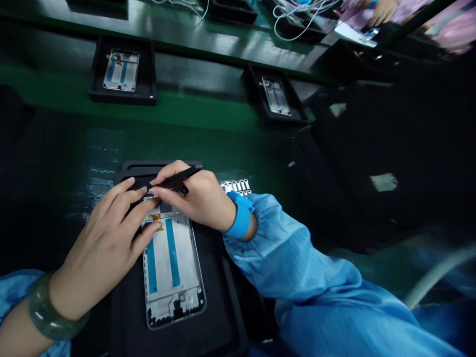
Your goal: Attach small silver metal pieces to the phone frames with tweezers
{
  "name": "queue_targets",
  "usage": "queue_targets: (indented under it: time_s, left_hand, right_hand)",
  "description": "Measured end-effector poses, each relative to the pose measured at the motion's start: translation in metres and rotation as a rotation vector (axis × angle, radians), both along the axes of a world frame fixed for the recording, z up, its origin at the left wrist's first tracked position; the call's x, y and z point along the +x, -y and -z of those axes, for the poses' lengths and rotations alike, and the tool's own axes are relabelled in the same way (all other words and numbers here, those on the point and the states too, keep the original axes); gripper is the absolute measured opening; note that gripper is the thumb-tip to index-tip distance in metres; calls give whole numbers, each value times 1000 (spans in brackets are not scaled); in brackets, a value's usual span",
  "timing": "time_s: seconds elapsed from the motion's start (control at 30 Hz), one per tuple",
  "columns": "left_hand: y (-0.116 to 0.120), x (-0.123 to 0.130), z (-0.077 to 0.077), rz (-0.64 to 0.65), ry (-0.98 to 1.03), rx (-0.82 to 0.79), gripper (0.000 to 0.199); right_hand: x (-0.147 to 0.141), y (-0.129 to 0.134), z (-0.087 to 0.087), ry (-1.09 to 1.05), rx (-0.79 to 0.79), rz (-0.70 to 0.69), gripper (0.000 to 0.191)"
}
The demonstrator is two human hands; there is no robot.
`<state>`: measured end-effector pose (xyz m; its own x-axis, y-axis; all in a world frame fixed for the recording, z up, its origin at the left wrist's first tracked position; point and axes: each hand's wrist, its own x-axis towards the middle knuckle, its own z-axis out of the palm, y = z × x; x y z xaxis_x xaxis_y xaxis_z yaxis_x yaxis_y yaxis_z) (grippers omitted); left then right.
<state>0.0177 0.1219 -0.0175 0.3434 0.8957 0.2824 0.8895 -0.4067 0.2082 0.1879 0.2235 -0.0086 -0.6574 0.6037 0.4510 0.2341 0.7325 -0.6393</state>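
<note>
A silver phone frame [186, 248] with two blue strips and an orange flex cable lies on a black tray [219, 307] in front of me. My left hand [107, 238] rests over the frame's upper left side, fingers stretched and apart, fingertips on its top end. Above that same end, my right hand [201, 198] grips black tweezers [180, 177], held like a pen. The tweezers' tips are hidden by my fingers, so whatever they touch cannot be made out. Beside my right wrist lies a sheet of small white-and-metal parts [238, 187].
Two black trays [145, 89] [256, 84] with similar phone frames stand farther back on the green bench. White cables [297, 22] lie at the rear. A co-worker's hand [383, 11] shows at top right. Dark foam blocks [353, 144] stand on the right.
</note>
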Motion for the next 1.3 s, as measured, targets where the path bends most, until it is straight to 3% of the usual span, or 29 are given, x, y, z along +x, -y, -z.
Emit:
queue_targets:
  time_s: [0.23, 0.6, 0.77, 0.93, 1.0, 1.17, 1.3]
  left_hand:
    - [-1, 0, 0, -10, 3, -22, 35]
    - [-1, -1, -2, -20, -26, -42, 39]
    - [0, 0, -2, -22, -43, -33, 39]
    - [0, 0, -5, -18, -77, -55, 34]
    - [-1, 1, -7, -23, -89, -51, 35]
    - [-1, 2, -9, -15, -109, -37, 38]
    - [-1, 1, -7, -2, -91, -28, 38]
  right_hand:
    - [0, 0, 2, -67, -146, 37, 11]
    - [2, -2, 3, -102, -187, 52, 8]
    - [0, 2, -2, -70, -46, 56, 3]
    - [-6, 9, -11, 191, 87, 49, 4]
    - [-5, 7, -10, 168, 47, 68, 2]
    - [2, -1, -1, -84, -263, 121, 10]
    - [4, 0, 1, -85, -195, 89, 10]
